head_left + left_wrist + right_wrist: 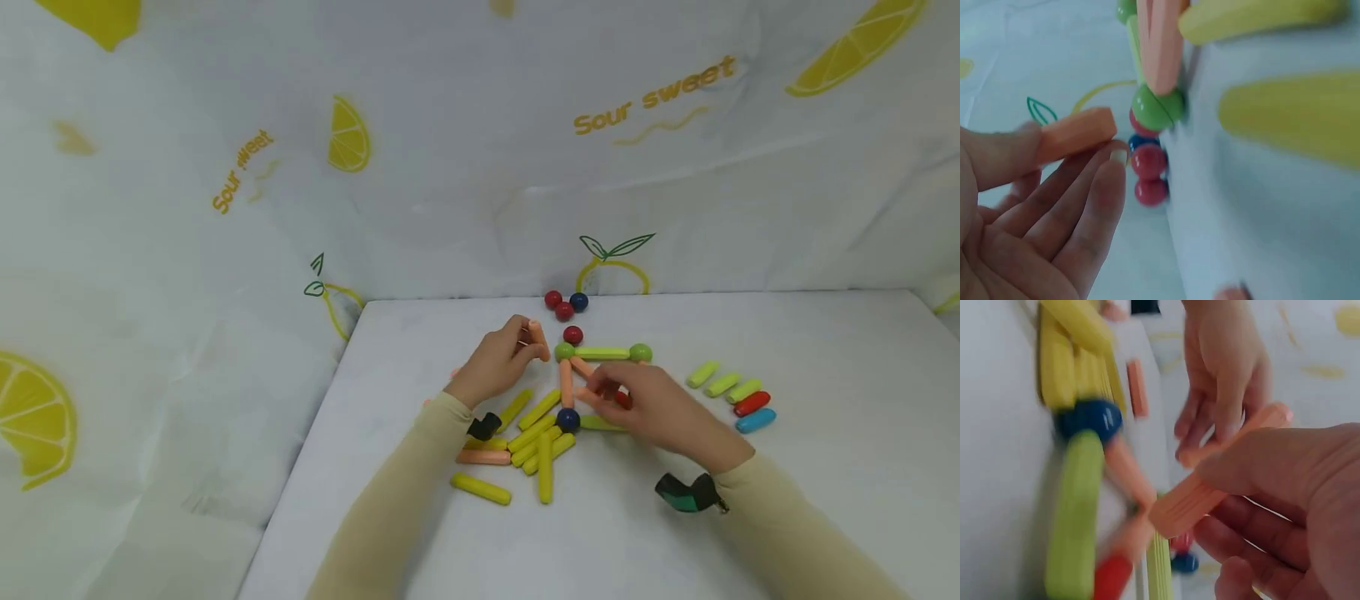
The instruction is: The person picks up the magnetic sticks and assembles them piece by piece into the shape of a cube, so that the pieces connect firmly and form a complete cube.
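Note:
My left hand [491,362] pinches a short peach stick [1079,133] between thumb and fingers, raised above the table. In the right wrist view, my right hand [1285,487] grips another peach stick [1188,503] with thumb and fingers, over a flat frame of sticks and balls. That frame has two green balls [565,352] joined by a light green stick [603,353]. From one of them a peach stick [566,383] runs to a dark blue ball [567,419], where another light green stick [1075,512] begins. My right hand hides part of the frame.
Several yellow sticks [545,468] and a peach stick [483,457] lie loose left of the frame. Red balls [573,335] and a blue ball [578,302] sit behind it. To the right lie light green sticks [722,383], a red stick [752,404] and a blue stick [755,420].

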Action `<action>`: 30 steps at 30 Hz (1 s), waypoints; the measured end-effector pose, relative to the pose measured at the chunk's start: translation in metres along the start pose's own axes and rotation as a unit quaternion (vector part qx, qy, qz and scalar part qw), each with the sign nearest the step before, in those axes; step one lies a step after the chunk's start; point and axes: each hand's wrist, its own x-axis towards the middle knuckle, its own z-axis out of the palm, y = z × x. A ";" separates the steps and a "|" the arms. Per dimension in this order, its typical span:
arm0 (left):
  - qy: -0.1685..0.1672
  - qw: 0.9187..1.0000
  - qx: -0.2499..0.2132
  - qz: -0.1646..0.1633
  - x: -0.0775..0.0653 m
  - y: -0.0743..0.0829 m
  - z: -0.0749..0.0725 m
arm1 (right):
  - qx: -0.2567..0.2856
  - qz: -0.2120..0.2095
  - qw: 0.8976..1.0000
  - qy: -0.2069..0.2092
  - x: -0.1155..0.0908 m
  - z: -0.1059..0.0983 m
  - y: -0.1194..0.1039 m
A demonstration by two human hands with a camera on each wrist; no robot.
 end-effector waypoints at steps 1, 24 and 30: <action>0.007 1.000 0.000 -0.002 0.006 0.002 0.004 | 0.009 0.019 1.000 0.010 0.003 -0.006 0.009; -0.007 0.995 0.084 -0.043 0.043 0.007 0.031 | 0.069 0.122 0.983 0.117 0.024 -0.036 0.092; -0.016 0.993 0.109 -0.047 0.047 0.009 0.034 | 0.038 0.137 0.986 0.091 0.025 -0.031 0.097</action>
